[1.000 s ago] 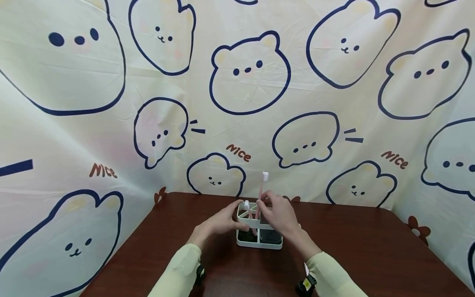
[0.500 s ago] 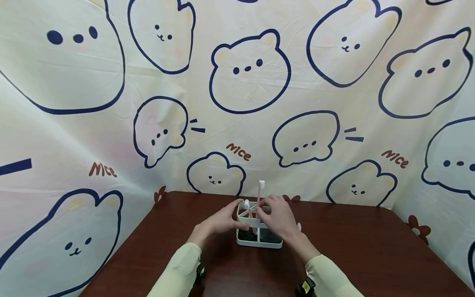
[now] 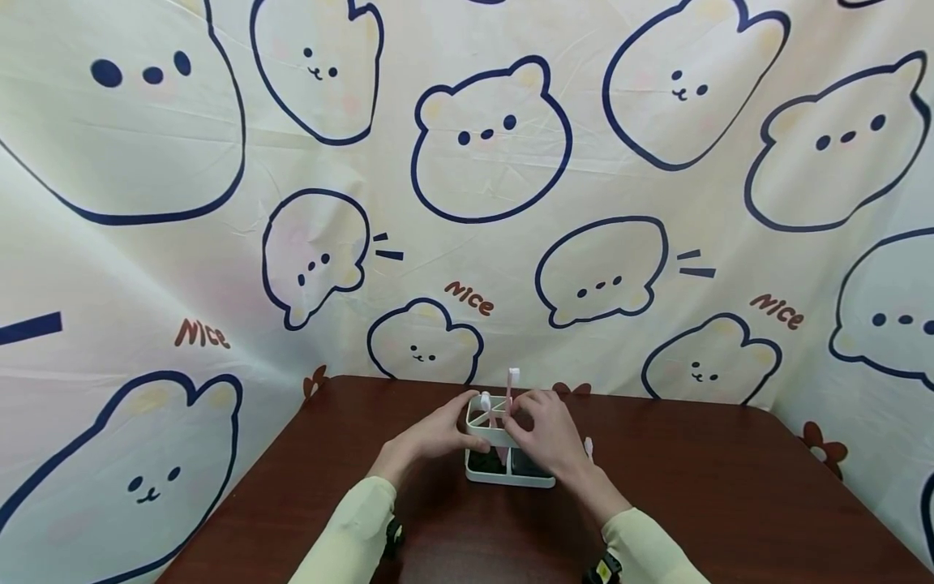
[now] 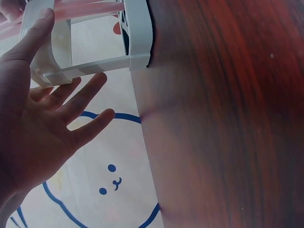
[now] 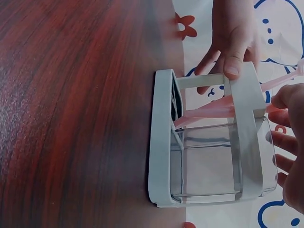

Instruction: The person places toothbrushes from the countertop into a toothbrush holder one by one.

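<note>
A pale grey-white toothbrush holder (image 3: 511, 483) stands on the table, with an upper frame and a lower tray. My left hand (image 3: 436, 428) grips the upper frame at its left side, thumb in front and fingers behind. One pink toothbrush (image 3: 486, 403) with a white head leans in the left part of the frame. Beside it, my right hand (image 3: 550, 434) pinches a second pink toothbrush (image 3: 509, 391), head up. Both pink handles (image 5: 209, 112) reach down inside the holder in the right wrist view. A clear cup (image 5: 209, 164) sits in the holder's other half.
A white brush head (image 3: 589, 446) shows on the table just right of my right wrist, the rest hidden by the arm. The brown table (image 3: 693, 487) meets a cloth backdrop (image 3: 489, 186) printed with bear outlines behind the holder.
My right hand has lowered the second toothbrush, so its head stands lower and slightly further left. The left hand keeps its grip on the holder.
</note>
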A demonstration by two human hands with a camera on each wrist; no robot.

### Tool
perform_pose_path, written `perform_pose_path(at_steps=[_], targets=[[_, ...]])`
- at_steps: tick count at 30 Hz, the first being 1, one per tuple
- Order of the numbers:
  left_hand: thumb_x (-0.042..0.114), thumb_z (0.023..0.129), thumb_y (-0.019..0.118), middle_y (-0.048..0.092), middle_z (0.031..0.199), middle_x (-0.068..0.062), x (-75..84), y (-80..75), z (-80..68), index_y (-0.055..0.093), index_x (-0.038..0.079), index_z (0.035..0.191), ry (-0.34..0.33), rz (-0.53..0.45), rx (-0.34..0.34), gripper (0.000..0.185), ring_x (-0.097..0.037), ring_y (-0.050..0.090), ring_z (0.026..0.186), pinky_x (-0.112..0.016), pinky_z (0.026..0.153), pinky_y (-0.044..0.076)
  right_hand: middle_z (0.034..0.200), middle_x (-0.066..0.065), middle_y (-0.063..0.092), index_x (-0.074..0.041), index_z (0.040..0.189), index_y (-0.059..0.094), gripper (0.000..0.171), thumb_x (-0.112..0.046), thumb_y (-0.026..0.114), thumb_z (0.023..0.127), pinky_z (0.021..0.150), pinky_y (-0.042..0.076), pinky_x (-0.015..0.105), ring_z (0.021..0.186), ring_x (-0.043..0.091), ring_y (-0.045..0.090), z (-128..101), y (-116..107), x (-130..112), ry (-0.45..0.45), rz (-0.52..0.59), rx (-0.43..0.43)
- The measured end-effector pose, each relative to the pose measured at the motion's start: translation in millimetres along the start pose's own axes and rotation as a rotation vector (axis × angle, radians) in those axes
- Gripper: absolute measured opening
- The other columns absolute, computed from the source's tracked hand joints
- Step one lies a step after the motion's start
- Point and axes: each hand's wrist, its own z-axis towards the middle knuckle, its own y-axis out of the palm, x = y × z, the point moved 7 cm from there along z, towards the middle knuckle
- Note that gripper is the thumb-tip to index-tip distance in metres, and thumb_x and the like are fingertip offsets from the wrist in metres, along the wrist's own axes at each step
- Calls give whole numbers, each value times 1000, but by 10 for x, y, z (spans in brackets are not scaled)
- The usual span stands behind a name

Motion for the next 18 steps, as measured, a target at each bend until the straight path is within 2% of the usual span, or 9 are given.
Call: perform_pose_path(at_steps=[18], targets=[[38,84,79,52,137,-5,-6,5,-4,36,24,146,0,22,8,77,-23,53,118,-55,108,42,106,3,69,-20,92,76,10,-30,75,88,100,47,53,111,28,58,-73,39,65,58,-13,-32]])
